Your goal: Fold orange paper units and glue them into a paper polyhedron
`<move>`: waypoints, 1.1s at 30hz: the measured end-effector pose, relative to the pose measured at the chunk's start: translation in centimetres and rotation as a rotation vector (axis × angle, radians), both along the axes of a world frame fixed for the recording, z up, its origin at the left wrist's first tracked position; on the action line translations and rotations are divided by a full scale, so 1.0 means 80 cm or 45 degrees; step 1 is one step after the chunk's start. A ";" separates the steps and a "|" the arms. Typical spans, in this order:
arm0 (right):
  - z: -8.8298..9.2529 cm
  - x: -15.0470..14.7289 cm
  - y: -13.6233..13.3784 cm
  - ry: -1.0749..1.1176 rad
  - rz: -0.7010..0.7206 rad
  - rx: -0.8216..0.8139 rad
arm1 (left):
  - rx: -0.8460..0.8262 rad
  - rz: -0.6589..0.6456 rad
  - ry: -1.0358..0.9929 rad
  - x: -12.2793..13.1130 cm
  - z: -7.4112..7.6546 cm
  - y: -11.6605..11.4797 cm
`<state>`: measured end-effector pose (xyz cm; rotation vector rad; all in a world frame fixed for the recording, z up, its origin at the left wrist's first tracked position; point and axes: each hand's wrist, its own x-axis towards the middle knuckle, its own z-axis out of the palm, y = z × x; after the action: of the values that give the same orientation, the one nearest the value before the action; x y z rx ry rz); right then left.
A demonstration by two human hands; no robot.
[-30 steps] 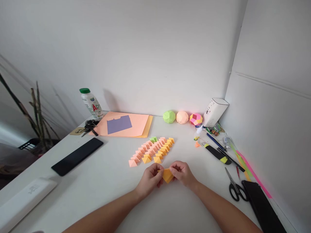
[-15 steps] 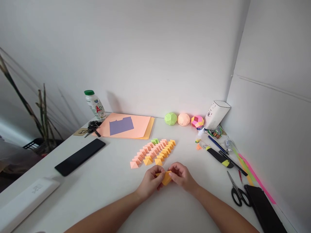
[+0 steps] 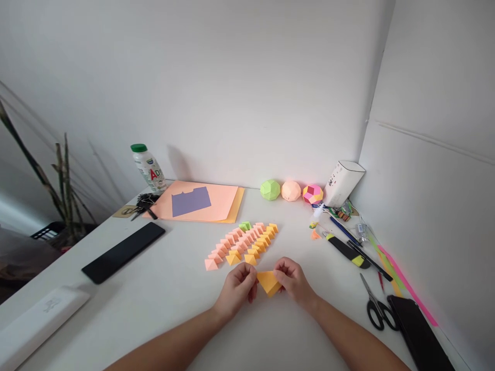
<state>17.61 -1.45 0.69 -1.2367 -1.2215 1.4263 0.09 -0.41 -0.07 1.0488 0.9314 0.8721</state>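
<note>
Pinched a folded orange paper piece (image 3: pixel 268 283) in left grip (image 3: pixel 238 283) and right grip (image 3: pixel 293 278), near paper pyramids (image 3: pixel 244 239) just beyond.

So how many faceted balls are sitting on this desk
3, in a row by the back wall: a green ball on the left, a peach ball in the middle, a multicolored ball on the right.

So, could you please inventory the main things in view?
Paper piece: one, orange, held
Folded pieces: many, peach, orange, green, centre
Balls: three, green, peach, multicoloured, rear
Sheets: several, peach, orange, purple, rear left
Bottle: one, white, rear left
Slabs: two, black, left, right
Case: one, white, left
Stems: several, brown, left
Holder: one, white, rear right
Pens: several, blue, black, right
Cutter: one, black, yellow, right
Scissors: one, black-handled, right
Left hand: one, front
Right hand: one, front
</note>
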 end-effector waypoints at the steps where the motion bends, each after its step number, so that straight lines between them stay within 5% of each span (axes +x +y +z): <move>1: -0.001 0.000 0.000 0.011 -0.011 -0.011 | -0.004 0.010 -0.039 0.000 0.000 0.001; 12: 0.000 -0.004 -0.003 -0.061 0.160 0.053 | 0.048 -0.172 0.090 0.004 -0.003 -0.001; 23: -0.005 0.004 0.005 -0.022 0.015 0.011 | 0.032 0.001 -0.161 0.006 -0.002 0.003; 33: -0.005 0.002 0.001 -0.045 0.094 0.033 | 0.081 -0.003 -0.122 0.007 -0.003 0.003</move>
<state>17.79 -1.35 0.27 -1.2148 -1.3175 1.4424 0.64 -0.20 -0.29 1.0534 0.8267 0.9472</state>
